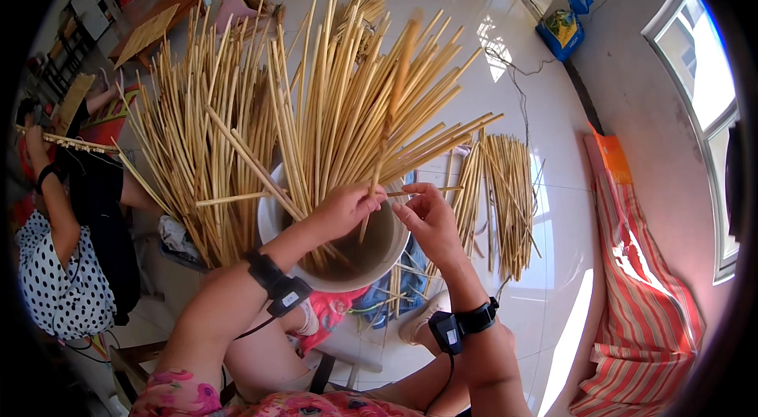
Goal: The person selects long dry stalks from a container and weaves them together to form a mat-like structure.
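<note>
One straw stalk (392,101) slants near-upright at frame centre, lower end over the white basin (351,285), pinched in the closed fingers of the left hand (343,212); right hand (434,223), just right, half curled, hold cannot be told; stalk bundle (339,109) fans toward upper centre.

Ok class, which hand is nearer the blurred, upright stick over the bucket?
Left. The left hand pinches the stick low down; the right hand is to its right, apart from it.
</note>
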`<state>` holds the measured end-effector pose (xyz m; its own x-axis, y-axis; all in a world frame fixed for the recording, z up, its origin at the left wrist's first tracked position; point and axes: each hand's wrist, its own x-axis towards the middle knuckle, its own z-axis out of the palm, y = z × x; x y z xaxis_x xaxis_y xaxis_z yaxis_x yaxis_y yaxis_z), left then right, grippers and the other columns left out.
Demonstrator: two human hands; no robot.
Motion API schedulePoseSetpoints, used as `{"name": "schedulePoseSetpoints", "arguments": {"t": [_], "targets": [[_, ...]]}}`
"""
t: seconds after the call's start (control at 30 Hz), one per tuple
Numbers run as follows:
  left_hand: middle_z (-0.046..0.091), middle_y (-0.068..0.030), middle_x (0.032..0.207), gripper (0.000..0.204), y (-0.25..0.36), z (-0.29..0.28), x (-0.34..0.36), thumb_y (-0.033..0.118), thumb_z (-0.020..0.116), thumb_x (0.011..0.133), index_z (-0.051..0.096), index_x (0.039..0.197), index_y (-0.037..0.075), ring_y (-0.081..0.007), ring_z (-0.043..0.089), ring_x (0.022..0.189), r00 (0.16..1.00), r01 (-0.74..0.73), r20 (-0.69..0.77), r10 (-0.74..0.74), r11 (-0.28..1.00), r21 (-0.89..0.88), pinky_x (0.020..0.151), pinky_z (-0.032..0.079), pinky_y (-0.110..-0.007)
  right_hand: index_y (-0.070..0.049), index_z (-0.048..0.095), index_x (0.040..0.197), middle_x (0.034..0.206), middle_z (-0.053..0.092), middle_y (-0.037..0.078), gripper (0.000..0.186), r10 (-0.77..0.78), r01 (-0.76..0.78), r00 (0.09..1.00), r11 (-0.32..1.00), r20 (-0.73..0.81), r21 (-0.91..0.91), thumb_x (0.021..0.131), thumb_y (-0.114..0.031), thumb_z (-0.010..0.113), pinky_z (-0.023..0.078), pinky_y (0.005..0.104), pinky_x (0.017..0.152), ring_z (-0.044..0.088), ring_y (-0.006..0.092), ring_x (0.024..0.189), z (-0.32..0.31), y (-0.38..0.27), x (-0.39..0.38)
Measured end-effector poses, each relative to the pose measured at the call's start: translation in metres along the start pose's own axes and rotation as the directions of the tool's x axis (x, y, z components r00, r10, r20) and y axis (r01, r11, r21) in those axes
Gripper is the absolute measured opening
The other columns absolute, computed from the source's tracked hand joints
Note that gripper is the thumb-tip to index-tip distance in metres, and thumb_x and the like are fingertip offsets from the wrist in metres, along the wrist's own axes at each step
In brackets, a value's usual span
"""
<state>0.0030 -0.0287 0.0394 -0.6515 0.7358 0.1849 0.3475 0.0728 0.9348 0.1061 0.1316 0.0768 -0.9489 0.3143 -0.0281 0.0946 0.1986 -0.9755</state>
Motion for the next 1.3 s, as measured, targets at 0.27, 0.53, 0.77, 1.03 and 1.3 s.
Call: {"name": "schedulePoseSetpoints", "arguments": {"t": [0.27,0.53,0.77,1.03,1.3], "targets": [[0.058,-0.0190,0.099,0.035,-0.041,0.033,-0.007,0.026,0.060,0.085,0.054,0.109,0.001,-0.0364,0.055,0.095,0.883,-0.098,0.461,-0.088,0.926,0.365,0.081,0.044,-0.043,0.000,0.060,0.092,0.057,0.048,0.003,0.017,-0.182,0.125,0.969,0.945,-0.166,-0.304,0.090,-0.017,0.061,0.037,0.0259,0.050,0.042,0.0085,0.053,-0.020,0.000,-0.009],[0.058,-0.0287,0.111,0.045,-0.118,0.032,-0.010,0.019,0.052,0.085,0.048,0.122,-0.006,-0.0378,0.057,0.105,0.721,0.281,0.260,-0.643,0.614,0.738,0.093,0.043,-0.042,-0.002,0.059,0.091,0.058,0.050,0.006,0.013,-0.076,0.050,0.994,0.956,-0.078,-0.291,0.093,-0.014,0.056,0.039,0.0266,0.051,0.046,0.0126,0.052,-0.041,-0.012,-0.021],[0.063,-0.0219,0.105,0.028,-0.173,0.040,-0.018,0.017,0.045,0.089,0.063,0.100,-0.002,-0.0350,0.060,0.099,0.619,0.104,0.483,-0.619,0.675,0.731,0.088,0.045,-0.042,0.000,0.058,0.093,0.062,0.052,0.009,0.012,-0.071,0.085,0.995,0.975,0.073,-0.205,0.092,-0.011,0.056,0.040,0.0292,0.054,0.049,0.0156,0.057,-0.039,0.004,-0.017],[0.059,-0.0199,0.093,0.022,-0.020,0.042,0.016,0.018,0.045,0.094,0.056,0.099,-0.001,-0.0335,0.057,0.087,0.934,-0.015,0.356,-0.025,0.994,0.109,0.079,0.044,-0.037,0.002,0.058,0.096,0.065,0.055,0.011,0.018,0.059,-0.042,0.992,0.988,0.113,-0.147,0.093,-0.015,0.053,0.043,0.0308,0.057,0.054,0.0200,0.059,-0.040,0.003,-0.015],[0.057,-0.0211,0.089,0.018,0.002,0.054,0.010,0.016,0.045,0.095,0.050,0.099,0.000,-0.0403,0.054,0.087,0.970,-0.206,0.147,0.193,0.976,0.078,0.077,0.044,-0.043,0.003,0.059,0.088,0.070,0.060,0.018,0.022,-0.093,0.087,0.996,0.950,-0.005,-0.298,0.093,-0.017,0.052,0.046,0.0360,0.060,0.061,0.0321,0.065,-0.022,0.002,-0.012]]}}
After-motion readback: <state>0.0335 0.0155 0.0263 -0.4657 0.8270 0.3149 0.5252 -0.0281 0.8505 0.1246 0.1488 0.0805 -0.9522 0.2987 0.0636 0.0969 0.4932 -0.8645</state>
